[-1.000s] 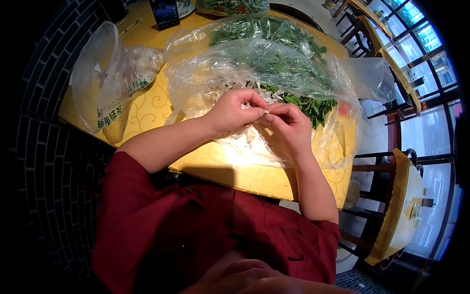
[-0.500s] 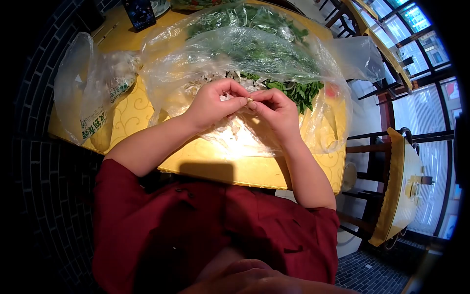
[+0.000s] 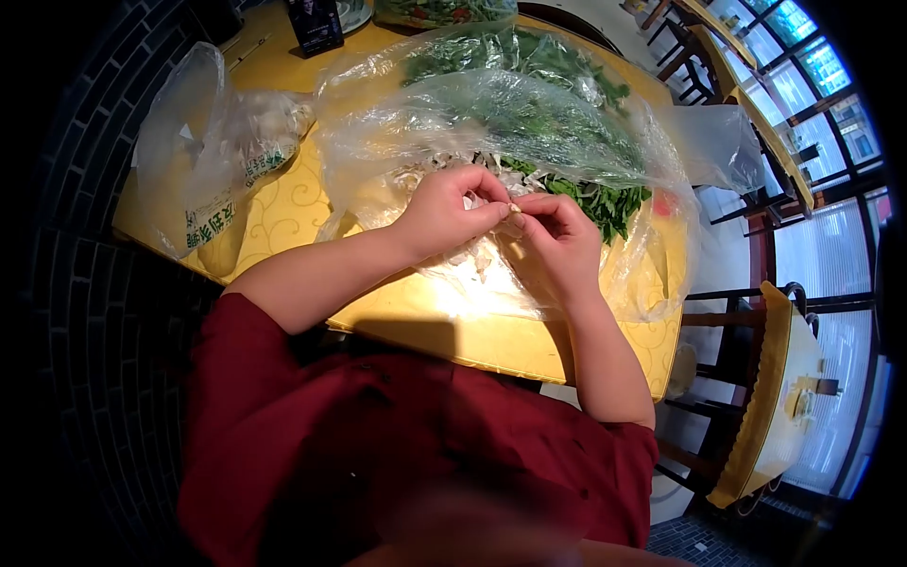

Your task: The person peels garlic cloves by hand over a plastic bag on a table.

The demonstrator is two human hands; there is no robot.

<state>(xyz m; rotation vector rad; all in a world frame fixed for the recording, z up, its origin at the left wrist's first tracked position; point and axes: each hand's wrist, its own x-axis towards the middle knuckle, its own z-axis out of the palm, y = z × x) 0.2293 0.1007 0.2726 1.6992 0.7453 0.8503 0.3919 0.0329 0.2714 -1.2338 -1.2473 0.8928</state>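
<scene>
**A:** Hands?

**B:** One left hand [image 3: 453,210], one right hand [image 3: 565,234]; fingertips pinched narrowly on one small, pale, clove-like piece [image 3: 515,209], held between them over crumpled, clear plastic sheeting [image 3: 463,123].

**A:** Adjacent stock?

**B:** Pale, papery scraps [image 3: 481,263], below; dark-green leafy stems [image 3: 609,208], beside the right hand.

**A:** Hazards?

**B:** Slippage, given so small a purchase; the piece could drop and be lost among like-coloured scraps.

We see crinkled, glossy plastic sheeting [image 3: 364,128]; filmy, translucent plastic bag [image 3: 179,165]; smooth desk [image 3: 288,208], faint sheen; our shirt [image 3: 250,416] matt, soft-looking cloth.
</scene>
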